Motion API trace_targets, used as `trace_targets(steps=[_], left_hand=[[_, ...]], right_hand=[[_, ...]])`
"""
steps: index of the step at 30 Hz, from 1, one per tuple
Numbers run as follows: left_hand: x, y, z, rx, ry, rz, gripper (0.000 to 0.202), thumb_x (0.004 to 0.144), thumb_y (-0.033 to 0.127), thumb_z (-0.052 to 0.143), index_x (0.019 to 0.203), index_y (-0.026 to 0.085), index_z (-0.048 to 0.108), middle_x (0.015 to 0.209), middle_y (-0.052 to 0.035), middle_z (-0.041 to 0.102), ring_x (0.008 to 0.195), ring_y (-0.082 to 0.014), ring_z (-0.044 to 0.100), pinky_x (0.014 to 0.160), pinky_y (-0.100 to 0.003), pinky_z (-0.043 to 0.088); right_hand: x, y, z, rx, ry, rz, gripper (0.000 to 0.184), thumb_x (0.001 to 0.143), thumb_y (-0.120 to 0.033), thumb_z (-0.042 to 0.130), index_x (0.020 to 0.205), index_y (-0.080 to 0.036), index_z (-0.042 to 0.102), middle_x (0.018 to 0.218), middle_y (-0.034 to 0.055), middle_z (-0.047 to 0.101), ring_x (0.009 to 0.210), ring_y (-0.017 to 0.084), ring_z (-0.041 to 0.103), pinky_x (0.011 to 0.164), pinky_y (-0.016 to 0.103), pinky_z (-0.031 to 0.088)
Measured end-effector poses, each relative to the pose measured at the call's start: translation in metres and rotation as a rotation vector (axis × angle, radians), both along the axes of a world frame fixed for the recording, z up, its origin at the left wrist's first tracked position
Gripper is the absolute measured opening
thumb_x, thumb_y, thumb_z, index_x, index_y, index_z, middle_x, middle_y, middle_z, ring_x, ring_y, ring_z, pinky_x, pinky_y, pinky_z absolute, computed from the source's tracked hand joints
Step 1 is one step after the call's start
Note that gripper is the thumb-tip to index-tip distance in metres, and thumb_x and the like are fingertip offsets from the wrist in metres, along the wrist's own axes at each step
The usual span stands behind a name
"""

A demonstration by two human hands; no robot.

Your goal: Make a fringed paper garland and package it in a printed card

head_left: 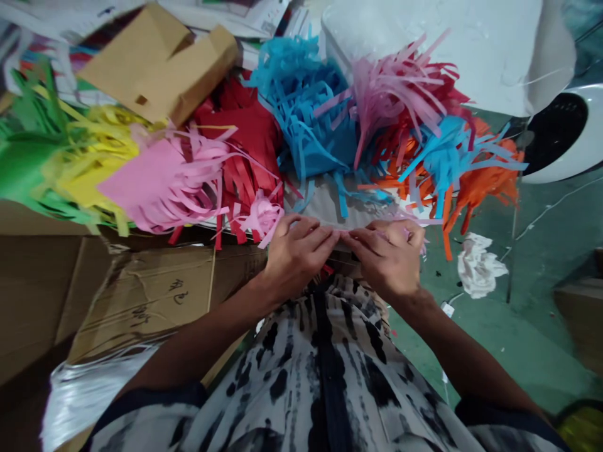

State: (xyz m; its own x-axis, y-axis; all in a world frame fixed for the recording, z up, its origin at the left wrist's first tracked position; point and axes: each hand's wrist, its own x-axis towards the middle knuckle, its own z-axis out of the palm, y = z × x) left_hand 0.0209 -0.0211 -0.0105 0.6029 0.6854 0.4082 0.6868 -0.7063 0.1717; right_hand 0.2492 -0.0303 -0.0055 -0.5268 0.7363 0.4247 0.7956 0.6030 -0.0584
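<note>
Both my hands pinch a pink paper tassel (262, 216) close in front of my body, at the table's near edge. My left hand (299, 254) is closed, with the tassel's fringed strips sticking out past its outer side. Fingertip to fingertip beside it, my right hand (390, 254) is closed on the narrow middle stretch. A few pink strips also show beyond the right hand. The part of the paper under the fingers is hidden.
Fringed paper lies in heaps: green (28, 157), yellow (94, 166), pink (164, 176), red (249, 138), blue (311, 119) and orange (490, 169). A folded brown cardboard piece (141, 56) rests behind. Cardboard boxes (160, 289) stand lower left; crumpled white paper (480, 267) lies right.
</note>
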Motion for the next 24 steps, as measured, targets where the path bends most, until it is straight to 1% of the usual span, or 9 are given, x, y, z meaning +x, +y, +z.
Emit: trace_targets(steps=[3, 7, 9, 11, 13, 16, 19, 22, 24], left_hand=[[-0.022, -0.004, -0.005, 0.024, 0.043, 0.03, 0.024, 0.104, 0.018, 0.061, 0.125, 0.027, 0.067, 0.116, -0.0007, 0.081, 0.108, -0.0261, 0.069, 0.099, -0.051, 0.047], [-0.048, -0.006, 0.007, 0.083, 0.079, 0.124, 0.022, 0.098, 0.018, 0.065, 0.116, 0.031, 0.069, 0.111, 0.0018, 0.081, 0.115, -0.0279, 0.068, 0.109, -0.056, 0.041], [-0.045, -0.005, 0.015, 0.095, 0.053, 0.134, 0.019, 0.095, 0.017, 0.066, 0.111, 0.028, 0.07, 0.11, -0.0017, 0.081, 0.114, -0.0302, 0.068, 0.11, -0.059, 0.04], [-0.031, -0.003, 0.019, 0.063, 0.025, 0.084, 0.021, 0.095, 0.018, 0.066, 0.114, 0.024, 0.07, 0.114, -0.0056, 0.08, 0.112, -0.0311, 0.068, 0.104, -0.057, 0.045], [-0.015, 0.001, 0.016, 0.008, 0.001, 0.006, 0.02, 0.098, 0.019, 0.065, 0.116, 0.02, 0.07, 0.112, -0.0071, 0.079, 0.106, -0.0285, 0.068, 0.093, -0.049, 0.051], [0.001, 0.008, 0.006, -0.077, 0.011, -0.042, 0.013, 0.104, 0.02, 0.059, 0.108, 0.018, 0.071, 0.1, -0.0059, 0.077, 0.093, -0.023, 0.066, 0.079, -0.039, 0.051], [0.004, 0.014, -0.001, -0.134, 0.053, -0.024, 0.015, 0.105, 0.019, 0.056, 0.102, 0.018, 0.07, 0.096, -0.0059, 0.075, 0.089, -0.0216, 0.063, 0.075, -0.036, 0.049], [0.003, 0.018, -0.001, -0.133, 0.074, -0.015, 0.015, 0.105, 0.016, 0.055, 0.101, 0.015, 0.069, 0.095, -0.007, 0.073, 0.086, -0.0219, 0.062, 0.074, -0.036, 0.048], [0.004, 0.02, 0.0, -0.128, 0.068, -0.016, 0.014, 0.105, 0.016, 0.054, 0.102, 0.014, 0.068, 0.094, -0.0079, 0.072, 0.085, -0.0221, 0.062, 0.073, -0.036, 0.047]], right_hand=[[0.015, -0.002, -0.003, -0.013, 0.024, -0.027, 0.032, 0.1, -0.009, 0.063, 0.118, -0.031, 0.077, 0.112, -0.0016, 0.083, 0.11, 0.025, 0.064, 0.093, 0.046, 0.027], [0.028, -0.003, -0.003, 0.029, 0.007, -0.01, 0.025, 0.1, -0.013, 0.067, 0.117, -0.029, 0.076, 0.114, -0.0024, 0.083, 0.11, 0.025, 0.065, 0.095, 0.047, 0.029], [0.028, -0.002, 0.001, 0.022, -0.012, -0.01, 0.022, 0.099, -0.015, 0.066, 0.115, -0.027, 0.075, 0.115, -0.0018, 0.083, 0.111, 0.027, 0.065, 0.095, 0.048, 0.03], [0.025, 0.0, 0.006, -0.023, -0.014, -0.013, 0.021, 0.098, -0.016, 0.065, 0.113, -0.027, 0.074, 0.114, -0.0006, 0.083, 0.114, 0.029, 0.064, 0.095, 0.05, 0.03], [0.022, 0.002, 0.011, -0.073, 0.0, -0.011, 0.021, 0.097, -0.017, 0.064, 0.112, -0.028, 0.074, 0.111, 0.0, 0.082, 0.116, 0.031, 0.064, 0.096, 0.052, 0.029], [0.019, 0.004, 0.017, -0.119, 0.017, -0.018, 0.017, 0.096, -0.02, 0.064, 0.107, -0.029, 0.074, 0.107, 0.0001, 0.082, 0.117, 0.032, 0.063, 0.097, 0.053, 0.029], [0.015, 0.006, 0.018, -0.123, 0.005, -0.045, 0.013, 0.097, -0.022, 0.064, 0.102, -0.027, 0.075, 0.106, 0.0006, 0.082, 0.117, 0.031, 0.064, 0.098, 0.053, 0.029], [0.01, 0.01, 0.014, -0.108, 0.033, -0.045, 0.014, 0.101, -0.025, 0.064, 0.108, -0.027, 0.075, 0.11, 0.0013, 0.081, 0.115, 0.029, 0.065, 0.098, 0.052, 0.031], [0.008, 0.013, 0.011, -0.143, 0.051, -0.031, 0.014, 0.102, -0.026, 0.064, 0.11, -0.028, 0.075, 0.111, 0.0017, 0.08, 0.115, 0.027, 0.064, 0.099, 0.05, 0.031]])
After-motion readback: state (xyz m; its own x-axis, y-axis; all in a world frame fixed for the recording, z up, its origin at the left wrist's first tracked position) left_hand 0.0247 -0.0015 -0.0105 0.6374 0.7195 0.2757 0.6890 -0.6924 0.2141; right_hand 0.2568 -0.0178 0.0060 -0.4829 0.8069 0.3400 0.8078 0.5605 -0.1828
